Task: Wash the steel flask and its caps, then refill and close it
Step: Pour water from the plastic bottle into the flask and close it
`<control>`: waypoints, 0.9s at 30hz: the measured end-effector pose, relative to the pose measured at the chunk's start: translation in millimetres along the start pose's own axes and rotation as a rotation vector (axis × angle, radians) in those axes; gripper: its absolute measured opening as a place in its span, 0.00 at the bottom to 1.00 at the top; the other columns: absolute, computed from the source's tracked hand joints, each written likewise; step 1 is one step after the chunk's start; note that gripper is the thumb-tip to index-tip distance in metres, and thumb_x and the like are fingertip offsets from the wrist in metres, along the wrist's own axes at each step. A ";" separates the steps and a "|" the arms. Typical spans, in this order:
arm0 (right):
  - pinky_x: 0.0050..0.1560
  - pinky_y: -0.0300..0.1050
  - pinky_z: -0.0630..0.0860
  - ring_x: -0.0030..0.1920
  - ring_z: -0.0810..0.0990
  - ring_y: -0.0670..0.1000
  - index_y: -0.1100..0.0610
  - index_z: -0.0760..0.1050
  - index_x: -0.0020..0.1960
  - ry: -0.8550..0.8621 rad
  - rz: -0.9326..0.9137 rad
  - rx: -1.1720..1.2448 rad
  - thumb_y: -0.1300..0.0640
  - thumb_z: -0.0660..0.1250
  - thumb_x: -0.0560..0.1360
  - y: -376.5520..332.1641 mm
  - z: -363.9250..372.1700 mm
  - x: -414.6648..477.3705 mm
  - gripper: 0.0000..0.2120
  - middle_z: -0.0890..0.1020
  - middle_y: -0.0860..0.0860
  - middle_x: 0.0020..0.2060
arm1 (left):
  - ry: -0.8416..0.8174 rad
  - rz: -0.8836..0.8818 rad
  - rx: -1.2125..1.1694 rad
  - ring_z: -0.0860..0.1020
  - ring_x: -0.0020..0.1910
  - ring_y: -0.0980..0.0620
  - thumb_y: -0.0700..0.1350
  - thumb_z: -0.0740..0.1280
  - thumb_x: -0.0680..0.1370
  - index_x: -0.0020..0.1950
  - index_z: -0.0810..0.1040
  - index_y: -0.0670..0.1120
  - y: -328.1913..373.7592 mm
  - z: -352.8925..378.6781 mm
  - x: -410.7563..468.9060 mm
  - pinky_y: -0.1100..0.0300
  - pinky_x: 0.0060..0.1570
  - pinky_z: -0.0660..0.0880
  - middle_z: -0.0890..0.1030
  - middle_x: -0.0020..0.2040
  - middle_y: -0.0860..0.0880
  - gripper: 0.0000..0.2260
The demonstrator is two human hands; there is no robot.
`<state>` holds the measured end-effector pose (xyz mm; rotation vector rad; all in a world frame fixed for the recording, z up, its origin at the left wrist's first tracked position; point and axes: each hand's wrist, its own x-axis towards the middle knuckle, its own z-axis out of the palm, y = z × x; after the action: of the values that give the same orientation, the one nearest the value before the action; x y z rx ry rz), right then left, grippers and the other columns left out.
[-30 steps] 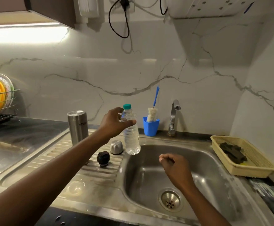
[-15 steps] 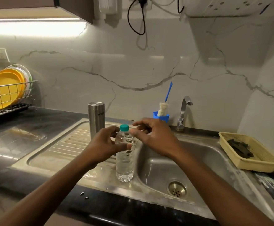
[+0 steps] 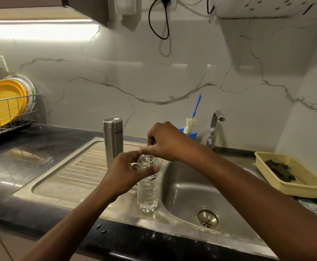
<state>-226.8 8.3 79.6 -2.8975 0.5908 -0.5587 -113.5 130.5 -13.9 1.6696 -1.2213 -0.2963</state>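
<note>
The steel flask point(image 3: 113, 140) stands upside down on the ribbed draining board point(image 3: 63, 178), behind my hands. A clear plastic water bottle point(image 3: 147, 187) stands upright on the board at the sink's left rim. My left hand point(image 3: 127, 174) grips the bottle's upper body. My right hand point(image 3: 165, 142) covers the bottle's top, its fingers curled round the cap, which is hidden. The flask's caps are hidden behind my hands.
The steel sink basin point(image 3: 195, 187) with its drain point(image 3: 207, 220) lies to the right, the tap point(image 3: 214, 127) behind it. A blue cup with a bottle brush point(image 3: 190, 129) stands beside the tap. A yellow basket point(image 3: 289, 174) sits at right, a dish rack with plates point(image 3: 5, 108) at left.
The bottle came down from the air onto the draining board. My right hand rose from over the basin and closed over the bottle's cap. The camera moved back and left.
</note>
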 end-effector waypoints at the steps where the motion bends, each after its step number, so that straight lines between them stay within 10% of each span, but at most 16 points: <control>1: 0.37 0.41 0.74 0.38 0.82 0.50 0.58 0.83 0.45 -0.010 -0.017 0.011 0.44 0.75 0.77 1.3 -0.4 0.3 0.16 0.84 0.52 0.37 | -0.003 0.000 -0.010 0.86 0.52 0.61 0.61 0.79 0.71 0.63 0.84 0.54 0.9 0.4 -0.8 0.54 0.57 0.82 0.88 0.54 0.60 0.24; 7: 0.39 0.34 0.73 0.42 0.83 0.47 0.58 0.86 0.55 -0.138 -0.147 0.028 0.51 0.72 0.80 6.1 -11.4 2.0 0.12 0.86 0.51 0.43 | 0.000 0.001 -0.013 0.86 0.49 0.63 0.56 0.79 0.72 0.61 0.85 0.55 2.2 0.4 -2.1 0.68 0.47 0.78 0.88 0.50 0.62 0.18; 15: 0.63 0.42 0.80 0.58 0.82 0.46 0.53 0.83 0.64 -0.364 -0.285 0.035 0.64 0.71 0.79 8.4 -31.8 9.8 0.16 0.85 0.48 0.59 | -0.018 -0.031 -0.046 0.87 0.49 0.61 0.54 0.80 0.72 0.57 0.86 0.52 3.4 -3.1 -3.3 0.62 0.50 0.80 0.88 0.49 0.60 0.16; 22: 0.42 0.35 0.73 0.42 0.80 0.44 0.56 0.82 0.62 -0.270 -0.215 -0.097 0.45 0.71 0.80 1.1 -30.1 12.9 0.18 0.84 0.46 0.47 | -0.008 -0.009 -0.035 0.86 0.48 0.63 0.52 0.81 0.72 0.56 0.85 0.55 3.2 -2.3 -3.8 0.73 0.42 0.78 0.88 0.48 0.61 0.14; 27: 0.43 0.33 0.72 0.41 0.78 0.42 0.55 0.83 0.63 -0.329 -0.239 -0.165 0.51 0.71 0.81 -4.9 -34.3 10.6 0.14 0.81 0.43 0.43 | -0.025 0.011 -0.053 0.86 0.49 0.63 0.51 0.80 0.72 0.57 0.85 0.56 5.2 -2.8 -5.4 0.71 0.43 0.79 0.88 0.49 0.61 0.14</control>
<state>-229.2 6.7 115.7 -3.1392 0.2571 -0.0495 -117.1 136.6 -10.2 1.6177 -1.2312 -0.3410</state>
